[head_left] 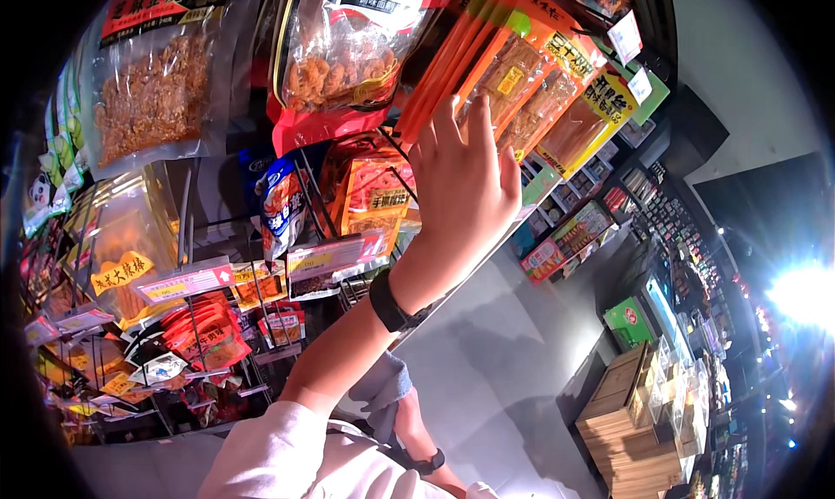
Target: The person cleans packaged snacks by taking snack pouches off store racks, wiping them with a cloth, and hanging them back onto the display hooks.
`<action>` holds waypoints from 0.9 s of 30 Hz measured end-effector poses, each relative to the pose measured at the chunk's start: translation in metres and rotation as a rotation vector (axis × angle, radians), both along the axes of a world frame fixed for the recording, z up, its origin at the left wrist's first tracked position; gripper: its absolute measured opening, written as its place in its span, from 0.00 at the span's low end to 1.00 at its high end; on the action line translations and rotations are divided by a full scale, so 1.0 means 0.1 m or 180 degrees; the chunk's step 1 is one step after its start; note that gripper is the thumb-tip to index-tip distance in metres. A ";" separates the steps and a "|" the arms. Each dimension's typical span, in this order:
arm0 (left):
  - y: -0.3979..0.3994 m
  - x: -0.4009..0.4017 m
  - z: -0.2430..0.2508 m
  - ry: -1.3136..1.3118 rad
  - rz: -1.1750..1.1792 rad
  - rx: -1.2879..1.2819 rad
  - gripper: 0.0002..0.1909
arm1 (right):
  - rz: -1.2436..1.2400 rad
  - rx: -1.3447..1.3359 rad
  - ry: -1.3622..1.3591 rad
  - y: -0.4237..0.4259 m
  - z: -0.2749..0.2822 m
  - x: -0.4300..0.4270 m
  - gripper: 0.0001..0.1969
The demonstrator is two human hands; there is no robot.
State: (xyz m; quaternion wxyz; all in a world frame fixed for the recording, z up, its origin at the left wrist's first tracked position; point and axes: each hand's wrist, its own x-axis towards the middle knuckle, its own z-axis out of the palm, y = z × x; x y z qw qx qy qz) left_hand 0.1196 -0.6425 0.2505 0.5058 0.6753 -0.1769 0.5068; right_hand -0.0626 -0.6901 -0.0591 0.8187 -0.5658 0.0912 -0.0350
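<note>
My left hand point(466, 166), a black band on its wrist, reaches up with spread fingers to the front of a row of orange snack packs point(522, 75). The fingertips rest against the nearest pack, and the thumb lies near its lower edge. These packs hang in a row and show brown strips through clear windows. Lower down, near my body, my right hand point(408, 411) grips a grey-blue cloth point(388, 381). That wrist also wears a dark band, and the cloth partly covers the fingers.
Hanging beside the orange packs are a red-edged snack bag point(346, 75), a clear bag point(156, 95) and a yellow pack point(580, 127). Wire hooks and price tags point(336, 254) jut out below. A grey floor point(483, 342) separates this rack from a wooden cabinet point(626, 414).
</note>
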 end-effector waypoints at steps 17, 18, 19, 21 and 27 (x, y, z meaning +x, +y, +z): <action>-0.33 -0.11 -0.05 -0.0267 -0.0200 0.0141 0.28 | 0.0267 -0.0603 -0.0200 -0.06 0.00 -0.07 0.29; -0.33 -0.10 -0.04 -0.0296 -0.0529 0.0035 0.29 | 0.0276 -0.0604 -0.0202 -0.05 -0.01 -0.08 0.29; -0.33 -0.09 -0.02 -0.0335 -0.0889 -0.0223 0.27 | 0.0263 -0.0487 -0.0119 -0.05 -0.01 -0.09 0.28; -0.35 -0.07 -0.02 -0.0003 -0.1729 -0.0774 0.25 | 0.0225 -0.0366 -0.0039 -0.01 0.06 -0.09 0.28; -0.48 -0.06 0.01 0.0756 -0.2502 -0.0893 0.26 | 0.0240 -0.0152 -0.0175 -0.02 0.19 -0.10 0.26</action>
